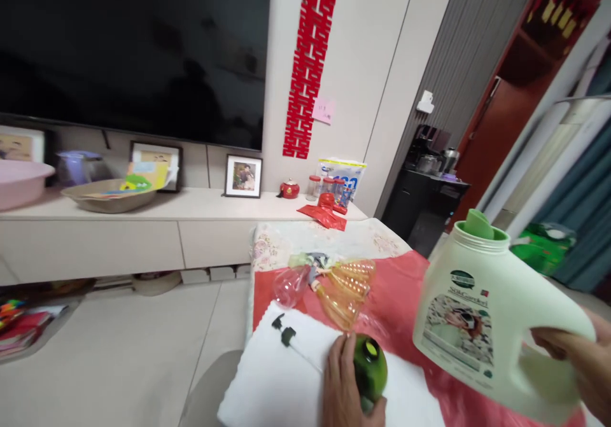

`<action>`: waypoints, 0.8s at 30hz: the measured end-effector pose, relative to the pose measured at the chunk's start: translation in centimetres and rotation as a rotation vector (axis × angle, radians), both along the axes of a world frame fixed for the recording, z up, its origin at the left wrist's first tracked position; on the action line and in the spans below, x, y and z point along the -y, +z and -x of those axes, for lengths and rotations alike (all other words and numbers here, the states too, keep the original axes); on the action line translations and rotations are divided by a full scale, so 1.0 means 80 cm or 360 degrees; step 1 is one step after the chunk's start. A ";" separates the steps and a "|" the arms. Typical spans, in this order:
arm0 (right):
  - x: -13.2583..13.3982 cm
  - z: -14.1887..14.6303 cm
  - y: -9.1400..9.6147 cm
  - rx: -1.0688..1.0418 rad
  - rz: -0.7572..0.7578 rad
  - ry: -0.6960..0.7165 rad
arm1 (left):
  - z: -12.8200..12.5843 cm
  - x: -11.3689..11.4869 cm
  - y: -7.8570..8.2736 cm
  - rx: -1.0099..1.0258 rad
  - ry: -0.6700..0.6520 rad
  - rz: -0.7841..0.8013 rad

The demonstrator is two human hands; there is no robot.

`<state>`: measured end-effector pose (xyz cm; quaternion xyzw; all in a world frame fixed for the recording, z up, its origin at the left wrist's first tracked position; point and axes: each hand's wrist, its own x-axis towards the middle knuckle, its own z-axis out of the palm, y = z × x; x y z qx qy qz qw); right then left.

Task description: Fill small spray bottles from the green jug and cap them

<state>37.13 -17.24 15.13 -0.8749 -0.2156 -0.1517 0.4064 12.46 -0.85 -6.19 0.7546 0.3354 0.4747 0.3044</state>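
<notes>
My left hand point(344, 385) is wrapped around a small dark green bottle point(370, 366) with its open neck facing up, standing on a white towel point(277, 382). A black spray pump point(285, 333) with a thin tube lies on the towel just left of it. My right hand point(580, 360) grips the handle of a large pale green detergent jug point(477, 312), held in the air and tilted, its green spout uncapped. Two empty orange ribbed bottles point(346, 290) and a clear pink bottle point(291, 285) lie behind on the red tablecloth point(396, 293).
A long white cabinet point(191, 214) runs along the wall under a large dark screen, with photo frames, a basket, a pink basin and jars on it. A black stand with kettles point(427, 188) is at the right. Pale tiled floor lies to the left.
</notes>
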 end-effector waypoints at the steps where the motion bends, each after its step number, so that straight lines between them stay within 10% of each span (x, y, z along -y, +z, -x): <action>1: 0.003 0.013 0.017 -0.0099 -0.0081 -0.0061 | 0.005 0.000 0.005 -0.0027 -0.0023 0.0011; 6: 0.025 0.046 0.052 -0.0178 0.0013 -0.0067 | 0.016 -0.006 0.011 -0.0081 -0.0107 -0.0049; 24: 0.020 0.059 0.044 -0.0151 0.0694 0.0201 | 0.019 -0.005 0.025 -0.0038 -0.0148 -0.0080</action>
